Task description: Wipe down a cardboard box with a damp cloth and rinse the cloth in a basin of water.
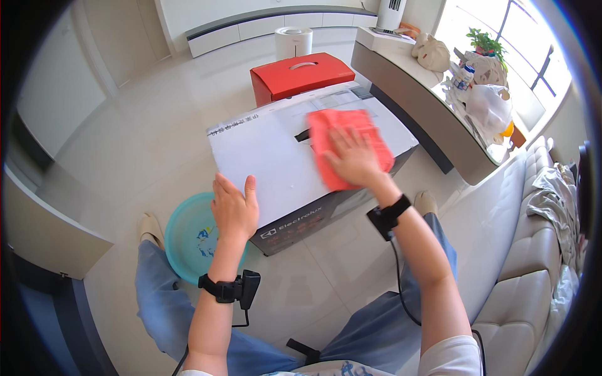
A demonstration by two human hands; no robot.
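Observation:
A large white-topped Electrolux cardboard box (268,164) stands on the floor before me, its dark printed side towards me. My right hand (350,157) lies flat with spread fingers on a red cloth (324,164), pressing it against the right part of the box top. The cloth partly covers a black handle slot. At the box's left near corner rests my left hand (235,207), thumb apart from the fingers, holding nothing. Below that hand sits a turquoise plastic basin (188,244), partly hidden by my left hand and forearm. Each wrist wears a black strap with a small device and cable.
Behind the large box is a red box (305,75) with a handle, then a white cylindrical appliance (294,42). A long counter (418,94) with bags, a bottle and a potted plant (487,44) runs along the right. A light leather sofa (526,263) stands at the right edge.

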